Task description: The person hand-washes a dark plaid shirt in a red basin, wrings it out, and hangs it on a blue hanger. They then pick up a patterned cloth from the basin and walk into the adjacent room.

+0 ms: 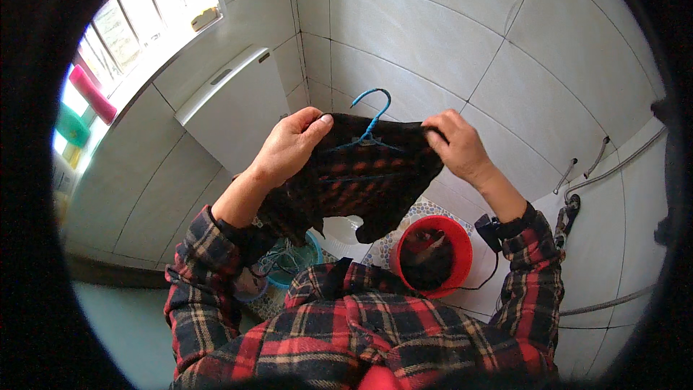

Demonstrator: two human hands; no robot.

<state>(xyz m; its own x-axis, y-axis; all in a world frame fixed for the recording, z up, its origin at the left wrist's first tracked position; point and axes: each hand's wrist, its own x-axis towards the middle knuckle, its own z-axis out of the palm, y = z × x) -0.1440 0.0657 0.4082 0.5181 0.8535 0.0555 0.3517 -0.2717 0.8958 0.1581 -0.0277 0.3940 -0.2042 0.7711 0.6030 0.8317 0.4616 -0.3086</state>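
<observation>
A dark garment with reddish-brown markings (373,184) hangs spread out before me on a blue clothes hanger (372,129). The hanger's hook sticks up out of the neck opening, and its thin bars show inside. My left hand (292,143) grips the upper left edge of the garment, thumb on top. At the upper right edge, my right hand (460,146) pinches the cloth between thumb and fingers. Below the garment on the right stands a red bucket (466,252) with dark wet-looking cloth in it.
Hangers lie in a blue-rimmed basin (319,246) at lower left, beside a white floor toilet (342,233). A white box-shaped unit (233,114) juts from the left wall. Bottles, one pink (93,95), line the window sill. Hoses (617,165) run along the right wall.
</observation>
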